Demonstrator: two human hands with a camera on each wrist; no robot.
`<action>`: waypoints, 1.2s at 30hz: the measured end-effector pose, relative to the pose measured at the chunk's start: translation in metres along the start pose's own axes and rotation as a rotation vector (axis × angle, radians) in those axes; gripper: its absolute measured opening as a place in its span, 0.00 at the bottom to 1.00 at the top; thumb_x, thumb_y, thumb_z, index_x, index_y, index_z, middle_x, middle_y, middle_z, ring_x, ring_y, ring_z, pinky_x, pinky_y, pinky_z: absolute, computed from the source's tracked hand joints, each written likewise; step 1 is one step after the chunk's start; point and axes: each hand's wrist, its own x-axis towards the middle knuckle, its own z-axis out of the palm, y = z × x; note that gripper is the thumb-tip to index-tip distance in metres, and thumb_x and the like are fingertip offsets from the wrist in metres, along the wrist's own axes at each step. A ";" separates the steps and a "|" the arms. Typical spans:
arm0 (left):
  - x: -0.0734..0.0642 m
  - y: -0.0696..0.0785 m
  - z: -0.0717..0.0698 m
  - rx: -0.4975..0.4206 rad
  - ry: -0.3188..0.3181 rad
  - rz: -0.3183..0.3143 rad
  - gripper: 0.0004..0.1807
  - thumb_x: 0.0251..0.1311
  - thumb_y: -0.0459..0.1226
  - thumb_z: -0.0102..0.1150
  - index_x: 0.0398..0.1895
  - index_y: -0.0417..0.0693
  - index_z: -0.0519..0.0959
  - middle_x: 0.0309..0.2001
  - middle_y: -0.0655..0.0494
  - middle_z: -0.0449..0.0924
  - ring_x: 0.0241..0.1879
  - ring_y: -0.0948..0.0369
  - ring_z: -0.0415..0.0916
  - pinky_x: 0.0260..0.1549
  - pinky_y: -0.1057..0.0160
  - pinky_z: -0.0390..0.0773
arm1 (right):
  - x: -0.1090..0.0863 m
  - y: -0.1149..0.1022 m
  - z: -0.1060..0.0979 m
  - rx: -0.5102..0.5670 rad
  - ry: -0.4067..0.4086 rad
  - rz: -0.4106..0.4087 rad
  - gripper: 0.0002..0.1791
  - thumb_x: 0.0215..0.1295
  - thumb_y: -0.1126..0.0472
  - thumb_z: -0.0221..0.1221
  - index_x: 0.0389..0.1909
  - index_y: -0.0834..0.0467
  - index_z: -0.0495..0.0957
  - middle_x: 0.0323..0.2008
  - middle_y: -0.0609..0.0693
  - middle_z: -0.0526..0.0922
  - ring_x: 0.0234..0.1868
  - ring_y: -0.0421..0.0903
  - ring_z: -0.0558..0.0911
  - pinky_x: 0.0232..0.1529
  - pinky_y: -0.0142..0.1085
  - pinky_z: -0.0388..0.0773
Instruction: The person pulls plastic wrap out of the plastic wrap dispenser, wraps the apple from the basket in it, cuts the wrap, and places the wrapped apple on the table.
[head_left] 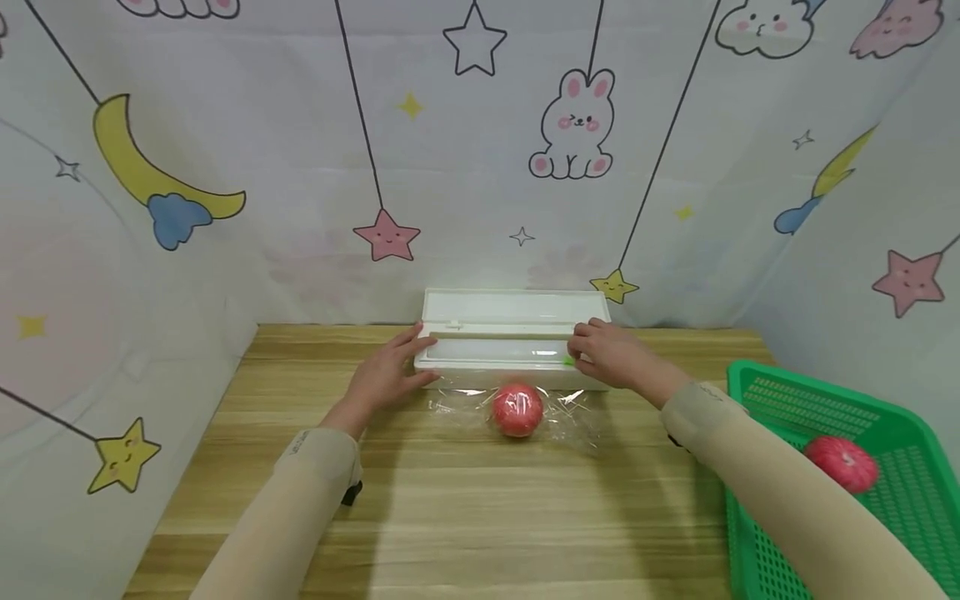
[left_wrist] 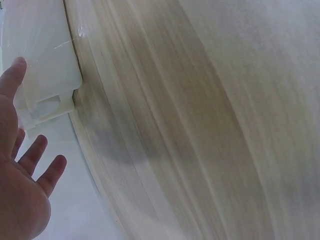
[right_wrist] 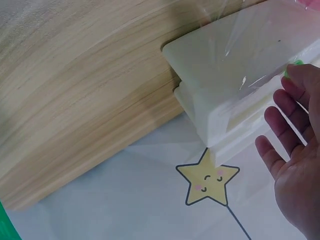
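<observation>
A white cling film dispenser lies on the table with its lid raised. Clear cling film stretches from its front edge over a round red-pink fruit-like ball. At the dispenser's left end rests my left hand, fingers spread, thumb along the front. My right hand is at the right end, its thumb and forefinger pinching a small green slider on the dispenser's edge. In the left wrist view, the left hand shows straight fingers beside the dispenser's end.
On the right stands a green basket with another red-pink ball in it, partly behind my right forearm. A printed cloth hangs right behind the wooden table and along its sides.
</observation>
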 end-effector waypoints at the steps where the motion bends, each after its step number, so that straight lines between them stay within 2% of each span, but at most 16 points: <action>1: 0.000 0.000 -0.001 -0.003 -0.003 -0.002 0.39 0.69 0.55 0.70 0.80 0.56 0.71 0.85 0.52 0.54 0.77 0.38 0.65 0.64 0.31 0.75 | 0.001 -0.001 -0.001 -0.007 -0.007 0.008 0.07 0.69 0.64 0.69 0.34 0.56 0.79 0.35 0.50 0.77 0.36 0.51 0.74 0.38 0.46 0.76; 5: 0.000 0.001 -0.001 -0.008 -0.002 0.002 0.39 0.69 0.55 0.69 0.80 0.56 0.71 0.85 0.52 0.54 0.77 0.38 0.64 0.66 0.31 0.72 | 0.004 -0.005 -0.004 -0.038 -0.024 0.029 0.06 0.69 0.60 0.71 0.38 0.56 0.82 0.37 0.51 0.79 0.40 0.53 0.77 0.40 0.48 0.79; 9: 0.000 0.001 0.000 0.000 -0.006 0.011 0.38 0.69 0.54 0.69 0.79 0.55 0.71 0.85 0.51 0.54 0.76 0.37 0.65 0.68 0.31 0.71 | 0.005 -0.009 -0.006 -0.059 -0.045 0.026 0.05 0.70 0.62 0.70 0.38 0.55 0.83 0.37 0.50 0.79 0.40 0.52 0.78 0.41 0.47 0.80; 16: -0.002 0.005 0.000 0.008 -0.010 0.001 0.38 0.70 0.54 0.69 0.80 0.56 0.71 0.85 0.52 0.54 0.77 0.37 0.64 0.68 0.31 0.71 | 0.000 -0.008 -0.005 -0.015 -0.042 0.036 0.07 0.70 0.64 0.70 0.35 0.55 0.80 0.35 0.49 0.77 0.37 0.50 0.75 0.40 0.46 0.78; 22: -0.002 0.006 0.001 0.022 -0.012 0.007 0.38 0.70 0.54 0.68 0.80 0.55 0.71 0.85 0.51 0.54 0.76 0.37 0.65 0.67 0.31 0.72 | -0.013 0.003 -0.008 -0.008 -0.040 0.015 0.09 0.68 0.66 0.71 0.33 0.55 0.79 0.32 0.48 0.75 0.34 0.48 0.71 0.40 0.45 0.75; 27: -0.003 0.005 -0.002 0.028 -0.007 -0.011 0.38 0.70 0.53 0.70 0.80 0.55 0.71 0.85 0.52 0.54 0.76 0.37 0.66 0.64 0.32 0.75 | -0.029 0.015 -0.011 -0.041 -0.048 0.046 0.11 0.67 0.66 0.72 0.31 0.53 0.78 0.32 0.47 0.75 0.34 0.48 0.73 0.39 0.46 0.77; 36: -0.001 0.004 -0.003 0.030 -0.017 -0.004 0.38 0.71 0.54 0.68 0.80 0.56 0.70 0.85 0.52 0.53 0.76 0.37 0.65 0.68 0.32 0.71 | -0.040 0.021 -0.015 -0.060 -0.051 0.075 0.11 0.67 0.66 0.72 0.32 0.53 0.78 0.32 0.47 0.74 0.35 0.49 0.72 0.38 0.45 0.76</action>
